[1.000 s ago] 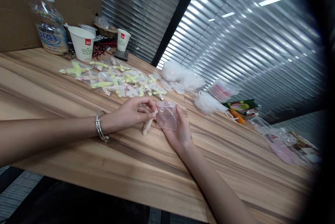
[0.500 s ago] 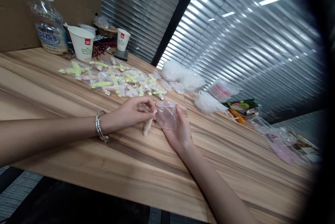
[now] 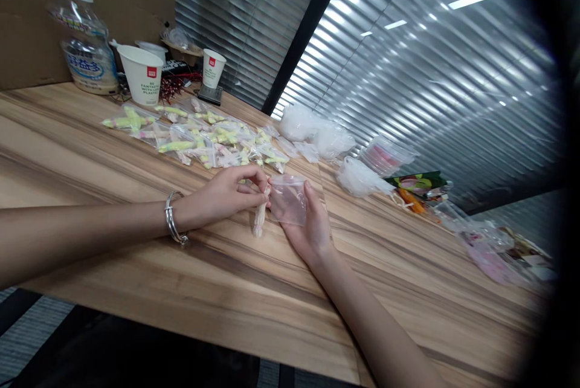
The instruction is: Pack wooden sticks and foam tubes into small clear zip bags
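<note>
**Left grip (image 3: 226,191) pinches a pale strip (image 3: 259,222) beside a clear bag (image 3: 288,202)**

The strip hangs from the left grip, well back from the near edge of the worktop (image 3: 203,291); whether its lower end touches the wood is unclear. The right grip (image 3: 312,231) clasps the bag by its right side. Small packets (image 3: 176,146) lie spread beyond, toward the far edge. Near the far left corner stand a paper cup (image 3: 145,83) and a jar (image 3: 88,64).

Top of pale strip (image 3: 259,222) hidden by L hand (image 3: 226,191), L forearm (image 3: 81,236) cut off @ pic edge.
</note>
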Available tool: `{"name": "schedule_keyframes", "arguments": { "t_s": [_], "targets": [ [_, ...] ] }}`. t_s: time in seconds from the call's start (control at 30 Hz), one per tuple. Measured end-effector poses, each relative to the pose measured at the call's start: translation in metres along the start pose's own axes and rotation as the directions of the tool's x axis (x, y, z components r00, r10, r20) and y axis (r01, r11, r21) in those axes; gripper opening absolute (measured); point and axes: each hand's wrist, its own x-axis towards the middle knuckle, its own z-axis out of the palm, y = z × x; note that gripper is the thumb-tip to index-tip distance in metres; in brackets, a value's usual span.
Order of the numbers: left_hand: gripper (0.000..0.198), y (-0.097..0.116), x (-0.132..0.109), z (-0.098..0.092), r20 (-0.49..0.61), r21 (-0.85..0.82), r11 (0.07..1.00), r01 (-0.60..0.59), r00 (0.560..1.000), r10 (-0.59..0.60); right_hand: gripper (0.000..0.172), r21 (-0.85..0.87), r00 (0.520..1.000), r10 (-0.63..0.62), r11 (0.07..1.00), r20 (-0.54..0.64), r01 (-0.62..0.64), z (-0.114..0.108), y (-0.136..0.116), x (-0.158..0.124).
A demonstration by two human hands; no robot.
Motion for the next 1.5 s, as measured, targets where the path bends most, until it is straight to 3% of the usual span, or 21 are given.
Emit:
{"name": "schedule_keyframes", "arguments": {
  "t_s": [0.97, 1.5],
  "targets": [
    [0.013, -0.0021, 0.0008, -0.0008, 0.029, -0.001, 1.0, -0.031, 0.999, 0.031, 0.034, 0.057, 0.999, 0.014, 0.998, 0.047, -0.017, -0.0045, 0.0003, 0.0012],
    [0.013, -0.0054, 0.0, 0.0022, 0.043, 0.009, 0.996, -0.084, 0.996, 0.083, 0.033, -0.022, 0.999, -0.026, 0.999, 0.036, 0.026, -0.002, 0.0007, -0.0003]
  ]
}}
